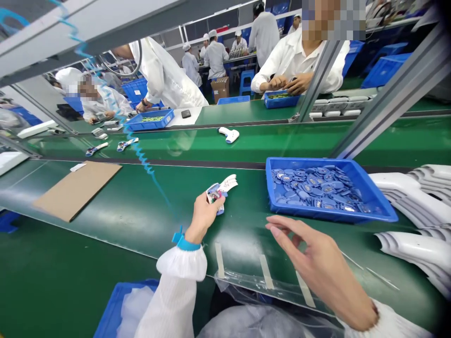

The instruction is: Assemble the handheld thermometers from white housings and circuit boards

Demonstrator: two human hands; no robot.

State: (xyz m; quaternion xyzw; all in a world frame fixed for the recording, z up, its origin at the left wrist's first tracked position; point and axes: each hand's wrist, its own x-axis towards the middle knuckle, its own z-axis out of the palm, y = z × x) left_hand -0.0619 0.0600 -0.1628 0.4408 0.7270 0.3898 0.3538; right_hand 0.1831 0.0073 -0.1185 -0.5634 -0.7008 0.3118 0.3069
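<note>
My left hand (pixel 205 213), with a blue wrist strap (pixel 186 241) below it, grips an opened handheld thermometer housing (pixel 228 184) over the green bench. Its white handle points away to the right, and wires and small parts show inside the blue-edged head. My right hand (pixel 306 256) hovers over the bench with fingers stretched out and nothing between them. Just beyond it stands a blue tray (pixel 334 216) full of small blue oval plastic pieces (pixel 317 185). My right hand does not touch the tray.
Stacked white housing shells (pixel 405 197) lie at the right. A conveyor belt (pixel 183 143) carries a white thermometer (pixel 229 135) and two opened ones. Cardboard (pixel 77 190) lies left. A coiled blue cord (pixel 137 150) hangs down; a metal post (pixel 394 89) rises at right. Co-workers sit opposite.
</note>
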